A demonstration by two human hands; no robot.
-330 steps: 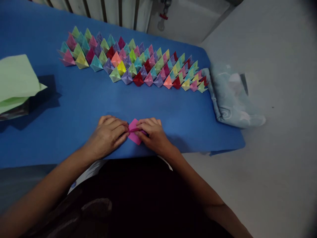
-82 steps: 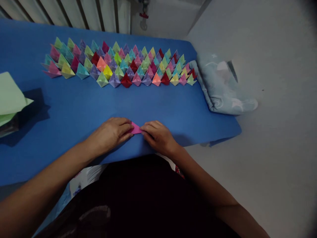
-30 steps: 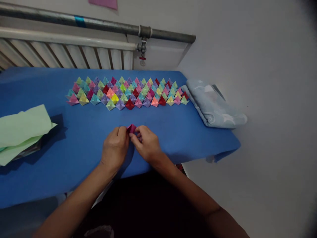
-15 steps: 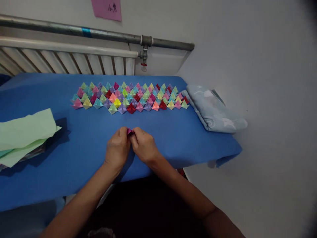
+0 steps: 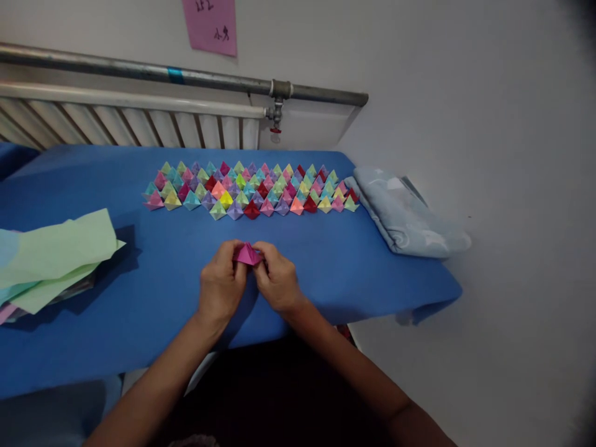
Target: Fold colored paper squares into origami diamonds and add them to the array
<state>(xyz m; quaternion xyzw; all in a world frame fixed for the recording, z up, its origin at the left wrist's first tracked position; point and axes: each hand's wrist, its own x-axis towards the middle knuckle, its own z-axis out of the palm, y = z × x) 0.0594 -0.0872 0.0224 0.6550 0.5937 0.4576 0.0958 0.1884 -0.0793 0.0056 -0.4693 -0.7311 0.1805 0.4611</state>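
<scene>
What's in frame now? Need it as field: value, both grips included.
left grip: on left side of magenta folded paper
right grip: on right side of same piece
held piece: peaked top showing; table contact unclear
folded paper pieces: several close rows, mixed colors, beyond the hands
paper sheets: loose stack at left, mostly pale green
folded cloth: pale blue, patterned, right end of table
surface: blue table cover
background: radiator, metal pipe, pink note on wall

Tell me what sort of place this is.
Probably a room in a home or dormitory: a radiator behind the blue table, a folded cloth at its right end, and a handwritten pink note.
</scene>
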